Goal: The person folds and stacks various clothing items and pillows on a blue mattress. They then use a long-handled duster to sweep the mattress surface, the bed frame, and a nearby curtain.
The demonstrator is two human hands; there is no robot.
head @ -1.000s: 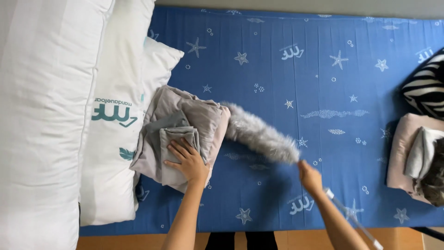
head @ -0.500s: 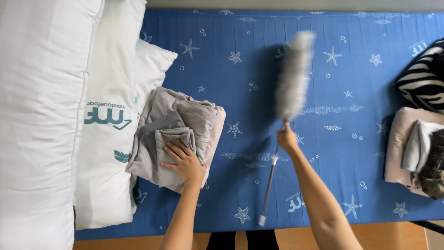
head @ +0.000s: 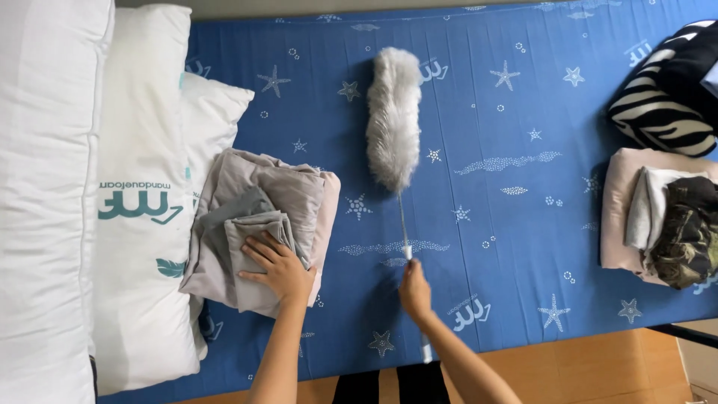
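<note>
**Mia:** What is the right hand (head: pixel 416 290) doing?

**Ben:** It is closed around the thin handle of a fluffy grey duster (head: pixel 393 116). The hand is low in the middle of the frame. The handle runs up from it, and the fluffy head lies on the bed in the upper middle.

**Mia:** And the left hand (head: pixel 280 267)?

**Ben:** It is open and flat, with the fingers spread. It presses down on a pile of folded grey sheets (head: pixel 254 224). It grips nothing.

**Mia:** Where is that pile?

**Ben:** Left of the middle, on the blue mattress (head: pixel 508 209). The mattress has white stars on it. The left edge of the pile lies against the white pillows (head: pixel 142 187).

**Mia:** How many pillows?

**Ben:** I see a few stacked along the left side of the frame. One has green marks on it.

**Mia:** Is the duster touching the pile?

**Ben:** No. The fluffy head is just beside it, up and to the right.

**Mia:** What is on the far right?

**Ben:** A black and white striped blanket (head: pixel 666 97) in the upper right. Below it is a pink folded cloth (head: pixel 617 217) with a pale cloth and a dark patterned one on top. They are well apart from both hands.

**Mia:** And at the bottom?

**Ben:** A strip of wooden floor (head: pixel 598 366).
</note>
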